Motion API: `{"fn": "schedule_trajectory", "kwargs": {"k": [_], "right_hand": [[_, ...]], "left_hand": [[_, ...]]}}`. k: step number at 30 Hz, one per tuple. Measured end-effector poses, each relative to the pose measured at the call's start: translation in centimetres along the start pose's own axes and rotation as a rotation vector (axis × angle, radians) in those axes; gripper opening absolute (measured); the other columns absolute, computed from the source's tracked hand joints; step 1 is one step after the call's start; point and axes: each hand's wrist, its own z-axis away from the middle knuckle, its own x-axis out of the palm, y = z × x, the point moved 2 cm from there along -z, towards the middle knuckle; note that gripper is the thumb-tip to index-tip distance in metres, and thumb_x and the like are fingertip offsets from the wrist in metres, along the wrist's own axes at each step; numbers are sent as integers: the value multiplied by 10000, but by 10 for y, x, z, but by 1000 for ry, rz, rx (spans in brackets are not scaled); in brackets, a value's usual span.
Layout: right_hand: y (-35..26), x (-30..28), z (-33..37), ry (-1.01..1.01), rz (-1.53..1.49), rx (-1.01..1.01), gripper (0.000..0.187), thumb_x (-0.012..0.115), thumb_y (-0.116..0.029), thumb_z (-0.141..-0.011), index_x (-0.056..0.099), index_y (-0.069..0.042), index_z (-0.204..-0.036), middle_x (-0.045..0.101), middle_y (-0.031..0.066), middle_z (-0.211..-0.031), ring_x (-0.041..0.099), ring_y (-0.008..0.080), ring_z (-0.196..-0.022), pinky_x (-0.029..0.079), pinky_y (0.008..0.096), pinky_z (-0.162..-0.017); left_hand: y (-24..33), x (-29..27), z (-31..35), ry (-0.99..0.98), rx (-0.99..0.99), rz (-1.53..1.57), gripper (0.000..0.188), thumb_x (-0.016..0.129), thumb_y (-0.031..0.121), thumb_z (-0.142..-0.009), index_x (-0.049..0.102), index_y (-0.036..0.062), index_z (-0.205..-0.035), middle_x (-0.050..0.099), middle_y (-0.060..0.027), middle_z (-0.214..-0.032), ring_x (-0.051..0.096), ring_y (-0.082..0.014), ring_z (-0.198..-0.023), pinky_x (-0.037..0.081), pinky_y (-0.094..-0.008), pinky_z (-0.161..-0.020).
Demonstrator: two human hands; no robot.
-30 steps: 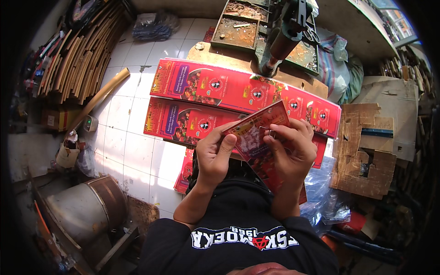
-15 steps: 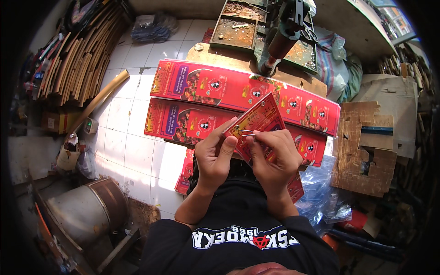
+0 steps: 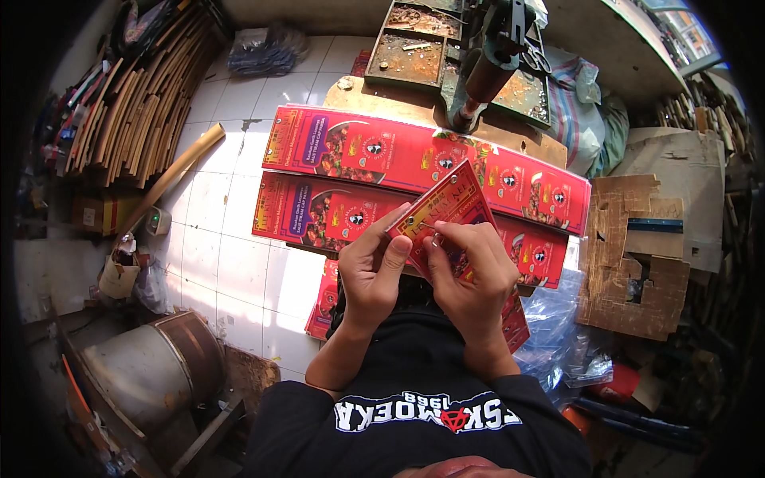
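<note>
My left hand (image 3: 373,271) grips the lower left edge of a red printed board (image 3: 454,195), its thumb lying over the front face. The board is tilted, one corner pointing up and away, with small holes or eyelets near its corners. Over its face my right hand (image 3: 478,275) is closed, thumb and forefinger pinched on a thin metal wire piece, mostly hidden now by the fingers. Beneath both hands lie two rows of similar red printed boards (image 3: 351,147), overlapping on a wooden worktop (image 3: 374,102).
Behind the boards stands a dark hand press (image 3: 486,76), with grimy trays of small metal parts (image 3: 410,56) beside it. Cut cardboard (image 3: 637,263) and clear plastic (image 3: 550,319) lie at the right. A metal drum (image 3: 151,366) and stacked cardboard sheets (image 3: 131,103) are on the left.
My right fingers have shifted slightly up and left over the board. The wire's two prongs, plainly visible before, are now mostly out of sight. My left hand has barely moved.
</note>
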Motion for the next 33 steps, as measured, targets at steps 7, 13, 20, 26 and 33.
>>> {"fn": "schedule_trajectory", "kwargs": {"k": [7,13,20,26,33], "right_hand": [[1,2,1,21,-6,1,282,751,31,-715,674,-15,-983,634,99,-762,593,224,-629,475,312,-564],[-3,1,-2,26,-1,-7,239,750,41,-726,681,1,-952,639,108,-752,612,204,-623,469,291,-546],[-4,2,-2,32,-8,-28,254,746,30,-724,683,-2,-967,573,67,-682,543,195,-572,417,300,-501],[-9,-3,-6,-44,71,-109,246,739,27,-736,674,13,-974,552,68,-687,519,198,-561,395,310,-490],[-1,-1,-4,2,-52,31,228,738,32,-747,676,-1,-964,617,96,-755,585,212,-622,450,300,-527]], "left_hand": [[3,1,0,1,25,-49,377,584,124,-964,538,-70,-1285,683,-107,-969,618,-85,-840,508,-223,-726],[-1,0,1,-29,13,-51,381,590,115,-958,541,-72,-1286,685,-104,-922,619,-84,-798,511,-224,-696],[4,2,-1,-45,70,-75,379,595,105,-953,542,-76,-1281,686,-112,-871,639,-94,-756,530,-232,-654],[6,1,-1,-67,96,-95,377,594,94,-951,539,-83,-1279,687,-125,-870,654,-109,-740,537,-233,-657],[3,3,-2,-49,16,-34,357,559,137,-977,551,-91,-1251,690,-142,-965,656,-126,-840,540,-250,-727]]}}
